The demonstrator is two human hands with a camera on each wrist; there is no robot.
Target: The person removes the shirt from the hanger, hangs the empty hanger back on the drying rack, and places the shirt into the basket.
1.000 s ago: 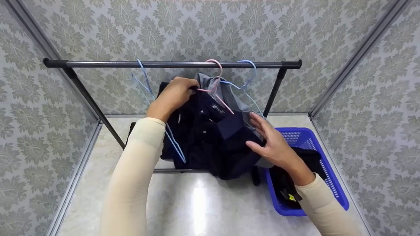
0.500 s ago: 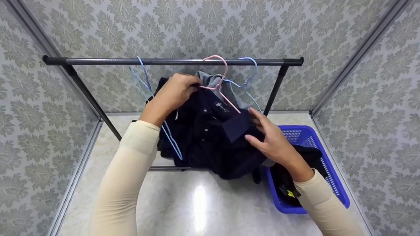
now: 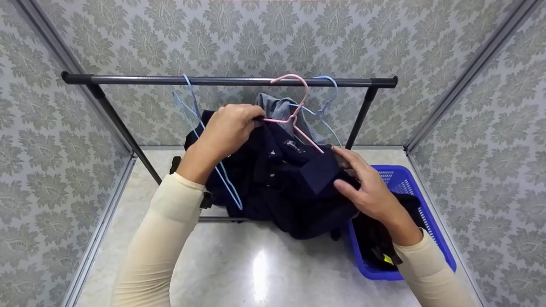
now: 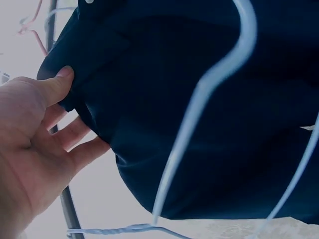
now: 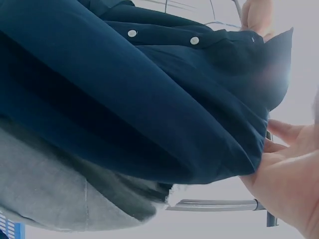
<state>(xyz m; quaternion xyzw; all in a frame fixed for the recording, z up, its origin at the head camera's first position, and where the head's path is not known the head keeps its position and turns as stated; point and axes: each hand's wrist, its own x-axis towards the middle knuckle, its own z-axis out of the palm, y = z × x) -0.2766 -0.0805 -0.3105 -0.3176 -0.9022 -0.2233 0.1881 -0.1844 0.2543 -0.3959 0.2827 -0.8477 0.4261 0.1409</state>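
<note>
A dark navy button-up shirt (image 3: 273,192) hangs at the middle of the rack, its neck label facing up. A pink hanger (image 3: 294,120) sits inside its neck, with its hook at the rail. My left hand (image 3: 233,130) pinches the shirt's collar edge near the hanger's left arm; in the left wrist view the thumb lies over the cloth. My right hand (image 3: 367,185) touches the shirt's right shoulder beside the collar flap (image 3: 320,172), with thumb and fingers spread apart. In the right wrist view, part of those fingers is hidden behind the cloth (image 5: 199,124).
The black rack rail (image 3: 234,80) spans the back. A blue hanger (image 3: 228,183) hangs in front of the shirt at left. A grey garment (image 3: 273,104) is on another blue hanger (image 3: 328,100) behind. The blue basket (image 3: 443,251) at right holds dark clothes.
The shirt and pink hanger have shifted right, and the hook has tilted further right. Both hands have moved slightly right with them, the left still pinching the collar edge.
</note>
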